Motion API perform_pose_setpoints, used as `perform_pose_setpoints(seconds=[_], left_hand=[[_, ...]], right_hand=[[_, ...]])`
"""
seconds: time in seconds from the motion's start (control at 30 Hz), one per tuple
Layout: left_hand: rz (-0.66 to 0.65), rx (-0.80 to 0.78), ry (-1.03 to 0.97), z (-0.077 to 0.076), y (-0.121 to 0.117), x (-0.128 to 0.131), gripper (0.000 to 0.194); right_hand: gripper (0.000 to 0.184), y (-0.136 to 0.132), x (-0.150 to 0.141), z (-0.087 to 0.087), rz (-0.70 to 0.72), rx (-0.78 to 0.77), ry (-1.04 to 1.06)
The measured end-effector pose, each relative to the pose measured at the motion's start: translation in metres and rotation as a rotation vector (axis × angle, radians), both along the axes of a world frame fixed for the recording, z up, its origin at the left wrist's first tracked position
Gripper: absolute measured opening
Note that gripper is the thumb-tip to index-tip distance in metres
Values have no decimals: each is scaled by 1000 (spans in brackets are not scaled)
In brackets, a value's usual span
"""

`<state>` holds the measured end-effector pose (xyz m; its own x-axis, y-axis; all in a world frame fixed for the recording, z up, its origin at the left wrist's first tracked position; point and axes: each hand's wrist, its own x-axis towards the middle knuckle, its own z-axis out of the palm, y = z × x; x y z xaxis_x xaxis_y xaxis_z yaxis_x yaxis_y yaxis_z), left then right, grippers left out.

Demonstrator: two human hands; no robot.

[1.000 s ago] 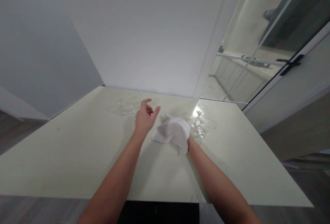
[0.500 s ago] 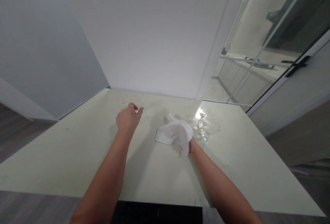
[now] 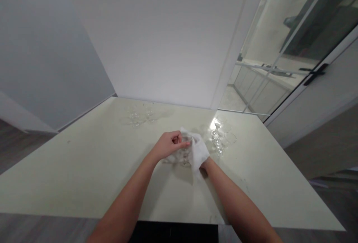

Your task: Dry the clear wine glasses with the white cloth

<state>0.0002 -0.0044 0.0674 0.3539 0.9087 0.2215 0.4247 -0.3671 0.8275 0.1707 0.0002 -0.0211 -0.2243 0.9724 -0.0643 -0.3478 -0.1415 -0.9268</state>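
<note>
Clear glass: It (image 3: 185, 163) is near the middle of the tabletop (image 3: 92, 164), between the near edge and the back edge. I cannot tell if its bottom touches down.
Left hand: The fingers of the left hand (image 3: 168, 144) are bent and seem to grasp the top of the clear glass, with the thumb pointing at the cloth.
Right hand: The right hand (image 3: 205, 164) is mostly under the white cloth (image 3: 200, 152), so I cannot tell how its fingers are bent.
Slip: Glass is slick, so a loose pinch could let it drop and crack on the hard top.
Snag: A loose cloth corner could catch the glass and tip it.
Bump: The right glasses (image 3: 216, 140), toward the back right corner, sit close together near the right hand. A swinging elbow or wrist could make them clink or fall.
Far bunch: The left glasses (image 3: 135, 116), by the back left corner, look safer, being well apart from both hands.
Feel: The cloth looks thin, soft and crumpled. The glasses are see-through with round parts. The tabletop is pale, flat and shiny.
</note>
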Motion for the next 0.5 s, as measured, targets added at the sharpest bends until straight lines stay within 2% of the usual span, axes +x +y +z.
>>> perform_pose_setpoints(seconds=[0.03,0.1,0.17,0.2,0.33,0.5], left_hand=[[-2,10,-29,-6,0,5,34],[-9,58,-130,-18,-1,12,43],[-23,128,-206,-28,-2,17,56],[-24,163,-213,-31,-3,19,56],[30,263,-128,-41,-7,27,38],[160,344,-119,-43,-7,29,35]], right_hand=[[37,-1,-1,1,32,6,26],[39,-1,-3,5,92,31,103],[40,0,-4,10,83,41,168],[38,1,-4,12,48,29,190],[25,-1,-5,19,-46,-67,205],[27,-7,-8,17,-15,-19,172]])
